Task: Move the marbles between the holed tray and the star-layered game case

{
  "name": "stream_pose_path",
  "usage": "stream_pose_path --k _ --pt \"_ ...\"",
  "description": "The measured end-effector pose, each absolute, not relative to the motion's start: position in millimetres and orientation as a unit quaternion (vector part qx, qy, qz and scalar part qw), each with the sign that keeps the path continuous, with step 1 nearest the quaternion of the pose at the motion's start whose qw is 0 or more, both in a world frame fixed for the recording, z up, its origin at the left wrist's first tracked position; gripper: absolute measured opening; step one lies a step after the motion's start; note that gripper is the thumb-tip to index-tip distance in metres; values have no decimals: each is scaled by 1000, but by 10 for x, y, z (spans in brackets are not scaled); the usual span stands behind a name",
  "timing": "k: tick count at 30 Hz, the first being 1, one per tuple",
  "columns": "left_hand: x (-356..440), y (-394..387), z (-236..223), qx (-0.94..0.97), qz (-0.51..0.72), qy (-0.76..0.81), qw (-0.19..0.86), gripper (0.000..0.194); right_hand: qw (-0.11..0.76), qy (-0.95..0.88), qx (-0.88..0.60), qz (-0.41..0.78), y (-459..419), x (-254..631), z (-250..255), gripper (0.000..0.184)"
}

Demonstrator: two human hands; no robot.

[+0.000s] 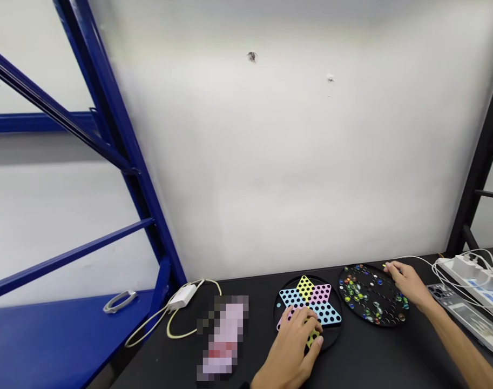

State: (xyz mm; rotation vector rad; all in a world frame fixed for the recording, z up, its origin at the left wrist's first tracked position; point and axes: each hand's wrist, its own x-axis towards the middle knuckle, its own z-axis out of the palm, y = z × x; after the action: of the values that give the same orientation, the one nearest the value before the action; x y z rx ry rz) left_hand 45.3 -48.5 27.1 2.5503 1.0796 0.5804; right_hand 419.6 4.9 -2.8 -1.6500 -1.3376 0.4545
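Note:
A six-pointed star board (309,302) with blue, yellow, pink and other coloured holes sits on a round black base (333,335) on the black tabletop (363,356). My left hand (292,337) lies over the board's lower points and hides part of it. To the right is a round black marble board (371,294) holding several coloured glass marbles. My right hand (404,283) reaches its far right edge, fingertips touching the rim. Whether either hand holds a marble is hidden.
A white power strip (468,275) with tangled cables and a flat grey device (465,319) lie at the right. A pixelated pink object (224,335) and a white charger (183,297) with cable lie at the left. Blue metal shelving (108,135) stands at the left, before a white wall (290,162).

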Motion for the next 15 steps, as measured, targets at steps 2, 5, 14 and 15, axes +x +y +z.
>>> stream_pose_path --k 2,5,14,15 --pt "453 -486 276 891 205 373 160 11 453 -540 -692 158 -12 4321 -72 38" --pt "459 -490 287 896 204 362 155 11 415 -560 -704 135 -127 4456 -162 39" --pt "467 -483 260 908 204 346 119 18 191 -605 -772 43 -579 4384 -464 14" --pt "467 -483 262 909 200 346 122 19 177 -610 -772 34 -591 4363 -483 11"
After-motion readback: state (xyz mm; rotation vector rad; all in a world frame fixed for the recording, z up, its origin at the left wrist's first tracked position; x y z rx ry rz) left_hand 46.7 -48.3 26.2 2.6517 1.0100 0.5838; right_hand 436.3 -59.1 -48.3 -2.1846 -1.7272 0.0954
